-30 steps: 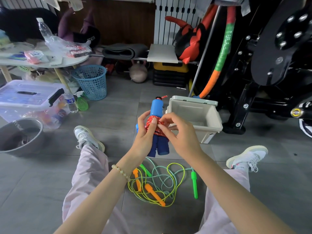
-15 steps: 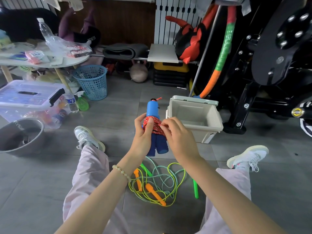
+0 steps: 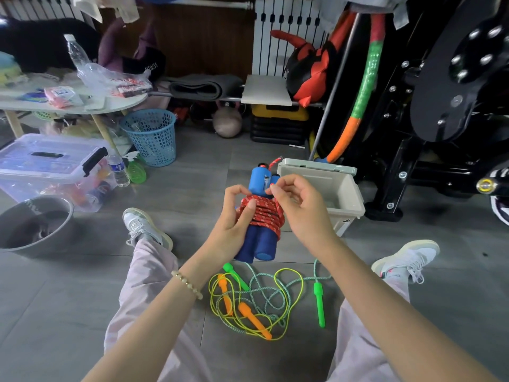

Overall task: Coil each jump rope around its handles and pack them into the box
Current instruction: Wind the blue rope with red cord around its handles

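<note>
Handling, judged from looks: the thin yellow plastic cord with orange handles (image 3: 249,315) lies in a tangle on the grey tiled floor (image 3: 68,312) between the person's legs. It looks light, springy and slick, so it will likely want to uncoil; best picked up by a rigid handle, not the cord. Above it, held in the air, is the pair of blue foam handles (image 3: 260,246) with the red-and-white braided rope (image 3: 264,213) wound round their middle. The foam is soft and grippy, the braid limp and textured, and the whole bundle looks light. The wraps should stay put if squeezed at the coil; the loose tail is the weak point. The green braided rope with bright green handles (image 3: 319,304) is knotted into the yellow one, soft, and needs untangling first. The open beige plastic box (image 3: 349,216) stands on the floor just behind and right of the bundle, rigid, with its lid hinged back. Pose: the left hand (image 3: 234,216) comes up from below, fingers curled round the back of the bundle, thumb pressed flat on the wraps, clamping it roughly upright. The right hand (image 3: 300,208) sits beside the handle tops, thumb and forefinger pinching what looks like the rope tail there, other fingers loosely curled. The tail's exact route is hidden.
</note>
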{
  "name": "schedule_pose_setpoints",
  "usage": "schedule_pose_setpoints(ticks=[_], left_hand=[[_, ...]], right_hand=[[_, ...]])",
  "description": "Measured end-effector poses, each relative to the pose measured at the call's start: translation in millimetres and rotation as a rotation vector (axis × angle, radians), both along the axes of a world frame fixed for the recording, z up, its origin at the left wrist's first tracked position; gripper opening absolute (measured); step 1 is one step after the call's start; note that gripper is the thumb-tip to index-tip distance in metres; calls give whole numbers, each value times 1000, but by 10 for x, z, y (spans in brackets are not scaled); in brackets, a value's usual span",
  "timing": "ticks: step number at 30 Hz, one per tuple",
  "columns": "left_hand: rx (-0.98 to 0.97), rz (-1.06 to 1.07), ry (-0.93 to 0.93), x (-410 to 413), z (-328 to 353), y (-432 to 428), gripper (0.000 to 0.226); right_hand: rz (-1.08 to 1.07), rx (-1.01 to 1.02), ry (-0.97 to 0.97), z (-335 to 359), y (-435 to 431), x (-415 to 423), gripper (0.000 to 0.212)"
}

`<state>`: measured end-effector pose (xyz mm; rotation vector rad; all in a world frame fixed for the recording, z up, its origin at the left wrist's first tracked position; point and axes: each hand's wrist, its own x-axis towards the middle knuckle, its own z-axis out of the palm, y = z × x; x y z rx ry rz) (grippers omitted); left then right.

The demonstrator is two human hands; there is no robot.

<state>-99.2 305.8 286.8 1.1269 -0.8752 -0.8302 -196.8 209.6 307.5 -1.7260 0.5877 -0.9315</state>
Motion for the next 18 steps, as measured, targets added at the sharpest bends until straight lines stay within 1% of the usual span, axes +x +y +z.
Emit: schedule_pose_setpoints(ticks=[2,5,7,9,10,13,15,18], left_hand=[[4,-66,-30,41,-19,22,15],[37,-99,-79,75,-78,35,9],[34,-50,-127,82,-106,32,8],[36,2,-190,83,-120,31,3],[41,7,-204,78,-125,33,1],[58,19,-230,67,-160,21,5],[65,53,-224,59,-192,6,7],[63,94,-236,62,-246,-8,10]], right_hand=[[-84,-74,19,-3,-24,-22,15],[-94,-94,33,-35,-9,-48,17],[-78,-139,69,-58,12,-69,14],[-67,-234,152,-89,27,-91,5],[-71,-265,184,-110,33,-101,4],[-86,-319,189,-177,40,-123,7],[-86,-420,214,-212,62,-127,11],[-65,-576,308,-261,109,-141,17]])
